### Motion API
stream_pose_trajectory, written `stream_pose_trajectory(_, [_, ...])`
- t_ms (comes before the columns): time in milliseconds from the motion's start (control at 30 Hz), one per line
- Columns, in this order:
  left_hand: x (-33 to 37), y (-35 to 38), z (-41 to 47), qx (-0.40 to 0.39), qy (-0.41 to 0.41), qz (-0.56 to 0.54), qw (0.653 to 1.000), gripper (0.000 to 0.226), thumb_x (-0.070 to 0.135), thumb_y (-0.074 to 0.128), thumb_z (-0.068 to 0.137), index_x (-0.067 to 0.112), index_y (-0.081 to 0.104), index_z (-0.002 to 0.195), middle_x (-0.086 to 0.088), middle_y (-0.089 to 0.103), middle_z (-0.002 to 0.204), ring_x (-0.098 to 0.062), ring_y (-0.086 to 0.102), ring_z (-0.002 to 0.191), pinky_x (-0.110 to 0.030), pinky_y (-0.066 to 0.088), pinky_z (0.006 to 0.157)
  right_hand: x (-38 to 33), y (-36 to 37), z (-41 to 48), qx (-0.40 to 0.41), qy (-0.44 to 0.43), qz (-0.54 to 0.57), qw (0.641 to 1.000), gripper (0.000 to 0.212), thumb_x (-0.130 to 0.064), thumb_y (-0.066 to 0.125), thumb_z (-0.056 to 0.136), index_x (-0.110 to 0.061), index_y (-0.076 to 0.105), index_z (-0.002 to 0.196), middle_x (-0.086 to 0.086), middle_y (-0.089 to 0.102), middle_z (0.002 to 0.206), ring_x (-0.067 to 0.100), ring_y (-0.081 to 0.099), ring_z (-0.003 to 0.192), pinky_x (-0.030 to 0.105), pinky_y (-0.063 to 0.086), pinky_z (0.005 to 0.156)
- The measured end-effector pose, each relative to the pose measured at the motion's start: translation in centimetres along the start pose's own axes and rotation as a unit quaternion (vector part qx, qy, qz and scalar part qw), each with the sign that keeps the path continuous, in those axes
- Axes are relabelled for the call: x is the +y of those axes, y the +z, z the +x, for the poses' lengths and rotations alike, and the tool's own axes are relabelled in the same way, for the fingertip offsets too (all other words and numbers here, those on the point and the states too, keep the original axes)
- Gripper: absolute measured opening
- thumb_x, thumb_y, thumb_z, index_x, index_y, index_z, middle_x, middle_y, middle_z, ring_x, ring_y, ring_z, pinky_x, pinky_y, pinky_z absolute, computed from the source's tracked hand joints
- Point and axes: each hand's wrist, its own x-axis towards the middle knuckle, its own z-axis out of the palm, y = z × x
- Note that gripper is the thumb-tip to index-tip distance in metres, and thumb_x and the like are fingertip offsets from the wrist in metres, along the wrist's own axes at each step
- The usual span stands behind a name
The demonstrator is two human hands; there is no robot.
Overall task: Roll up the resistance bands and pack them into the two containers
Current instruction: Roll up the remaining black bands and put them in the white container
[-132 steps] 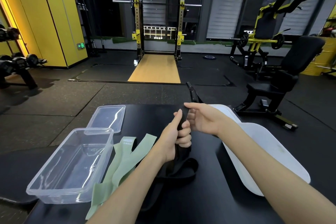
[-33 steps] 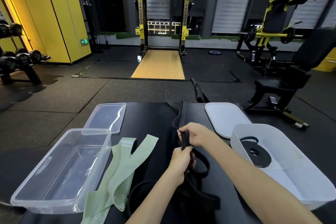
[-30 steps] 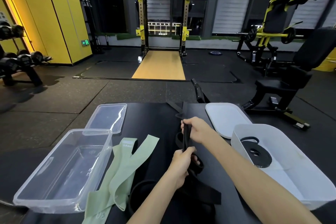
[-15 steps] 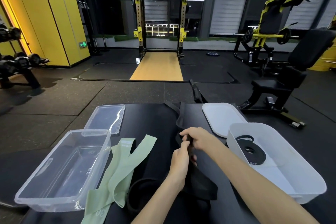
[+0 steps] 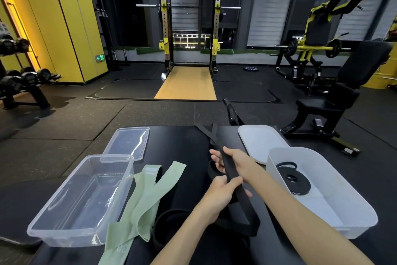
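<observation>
Gym, black desk (image 5: pixel 182 142). Black band (image 5: pixel 229 168) over desk centre, long axis running far edge to near-right. Left grip (image 5: pixel 219 193) clenched round nearer stretch; right grip (image 5: pixel 236 159) clasps farther stretch.

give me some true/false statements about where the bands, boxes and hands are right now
1. A rolled band lies in the clear container. False: the rolled black band lies in the white container.
2. The left hand and the right hand both hold the long black band. True.
3. The green bands are rolled up. False: they lie unrolled on the table, beside the clear container.
4. The white lid lies off the white container, behind it. True.
</observation>
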Motion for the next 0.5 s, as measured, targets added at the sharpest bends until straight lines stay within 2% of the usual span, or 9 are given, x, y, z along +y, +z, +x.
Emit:
stream_pose_trajectory(100, [0.4,0.0,0.0,0.007,0.007,0.033,0.999,0.036,0.026,0.041,0.097,-0.003,0.063,0.1,-0.005,0.074,0.081,-0.011,0.068,0.079,-0.025,0.051,0.082,0.5,-1.1,-0.6,-0.003,0.046,-0.05,0.998,0.033,-0.026,0.048,0.098,0.0,0.066,0.106,0.007,0.071,0.081,0.015,0.068,0.072,0.028,0.05,0.076])
stream_pose_trajectory(167, [0.8,0.1,0.2,0.025,0.014,0.058,0.998,0.038,0.029,0.042,0.097,-0.005,0.055,0.108,0.0,0.069,0.07,-0.01,0.065,0.071,-0.027,0.051,0.081,0.4,-1.5,-1.6,-0.026,0.074,-0.111,0.991,0.036,-0.032,0.05,0.095,-0.002,0.068,0.104,0.005,0.071,0.078,0.019,0.064,0.074,0.029,0.051,0.079])
stream_pose_trajectory(233, [1.0,0.2,0.5,0.057,0.018,0.052,0.997,0.04,0.03,0.043,0.094,-0.002,0.046,0.116,0.003,0.062,0.06,-0.008,0.059,0.064,-0.027,0.048,0.077,0.1,-1.6,-2.9,-0.049,0.096,-0.183,0.977,0.038,-0.036,0.05,0.095,-0.004,0.069,0.098,0.001,0.066,0.064,0.022,0.057,0.062,0.028,0.052,0.059])
stream_pose_trajectory(267, [0.9,0.2,0.7,0.077,0.023,0.047,0.996,0.036,0.029,0.045,0.094,0.0,0.047,0.117,0.004,0.057,0.055,-0.007,0.056,0.062,-0.025,0.046,0.076,-0.2,-1.6,-3.5,-0.056,0.091,-0.192,0.976,0.037,-0.035,0.05,0.094,-0.003,0.069,0.097,0.001,0.063,0.062,0.021,0.057,0.056,0.028,0.05,0.054])
stream_pose_trajectory(333, [0.7,0.3,0.7,0.104,0.034,0.018,0.994,0.024,0.022,0.051,0.093,0.003,0.055,0.107,0.004,0.05,0.05,-0.01,0.054,0.061,-0.023,0.044,0.07,-0.7,-1.5,-3.9,-0.074,0.058,-0.172,0.981,0.034,-0.028,0.051,0.094,0.0,0.067,0.103,0.005,0.066,0.077,0.018,0.061,0.059,0.031,0.051,0.062])
stream_pose_trajectory(400, [0.4,0.4,0.3,0.09,0.026,-0.041,0.995,0.011,0.016,0.061,0.09,0.006,0.059,0.094,0.003,0.05,0.054,-0.015,0.06,0.064,-0.023,0.045,0.063,-1.3,-1.2,-4.0,-0.069,0.019,-0.164,0.984,0.031,-0.021,0.046,0.097,0.001,0.064,0.109,0.007,0.071,0.091,0.015,0.064,0.065,0.028,0.049,0.065])
stream_pose_trajectory(500, [0.2,0.4,-0.8,0.024,-0.012,-0.109,0.994,0.011,0.017,0.065,0.089,0.006,0.063,0.092,-0.008,0.069,0.076,-0.025,0.069,0.084,-0.027,0.052,0.071,-2.0,-0.4,-3.8,-0.044,-0.03,-0.167,0.984,0.027,-0.014,0.042,0.098,-0.001,0.063,0.11,0.008,0.072,0.102,0.016,0.068,0.087,0.031,0.049,0.083])
